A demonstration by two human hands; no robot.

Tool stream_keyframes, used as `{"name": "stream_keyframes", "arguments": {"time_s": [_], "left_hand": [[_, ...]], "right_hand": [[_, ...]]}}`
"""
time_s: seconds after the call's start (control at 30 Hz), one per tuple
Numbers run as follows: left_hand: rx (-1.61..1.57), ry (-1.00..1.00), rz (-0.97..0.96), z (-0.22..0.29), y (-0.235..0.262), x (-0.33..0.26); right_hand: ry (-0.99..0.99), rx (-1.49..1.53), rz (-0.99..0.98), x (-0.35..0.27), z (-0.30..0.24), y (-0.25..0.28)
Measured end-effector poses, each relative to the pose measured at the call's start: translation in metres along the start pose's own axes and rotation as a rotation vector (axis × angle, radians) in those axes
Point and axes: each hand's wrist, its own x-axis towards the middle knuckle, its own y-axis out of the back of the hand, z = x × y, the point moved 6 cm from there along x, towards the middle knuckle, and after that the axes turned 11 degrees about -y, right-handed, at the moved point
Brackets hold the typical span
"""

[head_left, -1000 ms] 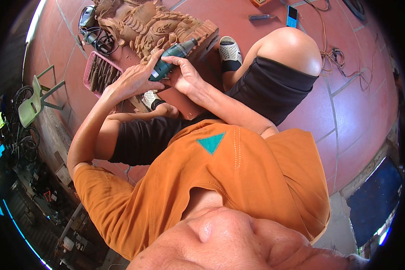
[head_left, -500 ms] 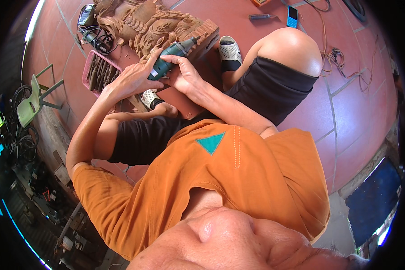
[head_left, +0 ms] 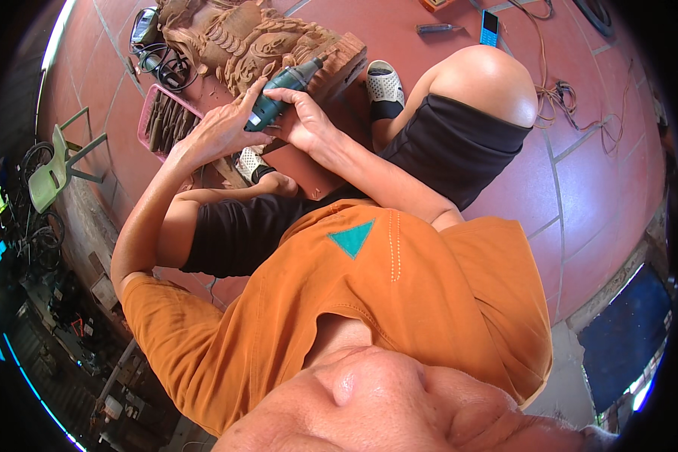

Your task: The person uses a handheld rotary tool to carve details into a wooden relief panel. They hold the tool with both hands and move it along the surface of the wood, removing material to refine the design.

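Green rotary tool shifted slightly toward ten o'clock since the earlier frame.
I judged this a minor hold adjustment. It lay at eleven o'clock, overlapping the brown carving in view; left hand gripped its rear, thumb opposing fingers; right hand stood partly closed around it.

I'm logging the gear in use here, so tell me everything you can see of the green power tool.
The power tool has a rounded dark-green body, apparently plastic, with a pale patch near its rear and a greyish, tapering nose. It lies aslant, nose toward the upper right, held between the left hand and right hand. In view its nose overlaps the wooden carving; whether they touch, I can't tell.
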Motion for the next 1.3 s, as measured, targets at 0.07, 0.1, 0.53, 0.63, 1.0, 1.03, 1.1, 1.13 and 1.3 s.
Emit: {"name": "stream_keyframes", "arguments": {"time_s": [0.07, 0.1, 0.53, 0.63, 1.0, 1.03, 1.1, 1.13, 1.3], "left_hand": [[-0.004, 0.008, -0.002, -0.0007, -0.0003, -0.0003], [0.000, 0.003, 0.007, -0.0022, -0.0010, -0.0008], [-0.008, 0.032, 0.033, -0.0010, 0.0002, -0.0019], [0.009, 0.010, 0.052, -0.0023, -0.0009, -0.0019], [-0.002, -0.008, 0.028, 0.0025, 0.0014, -0.0020], [-0.002, -0.012, 0.026, 0.0029, 0.0017, -0.0017], [0.006, -0.027, 0.024, 0.0019, 0.0012, -0.0012], [0.009, -0.035, 0.022, 0.0011, 0.0010, -0.0009], [0.004, -0.019, -0.030, 0.0002, 0.0001, 0.0001]], "right_hand": [[0.006, 0.002, 0.011, -0.0014, -0.0002, -0.0008], [0.009, 0.003, 0.016, -0.0023, -0.0004, -0.0019], [-0.001, -0.026, -0.009, -0.0018, -0.0036, -0.0048], [0.006, -0.026, 0.002, -0.0025, -0.0039, -0.0047], [-0.002, 0.017, 0.022, -0.0023, -0.0007, -0.0013], [-0.004, 0.014, 0.020, -0.0013, -0.0003, -0.0002], [-0.009, 0.010, 0.014, 0.0003, 0.0000, 0.0011], [-0.005, 0.005, 0.010, 0.0008, -0.0002, 0.0018], [0.014, 0.010, 0.012, -0.0038, 0.0014, 0.0020]]}}
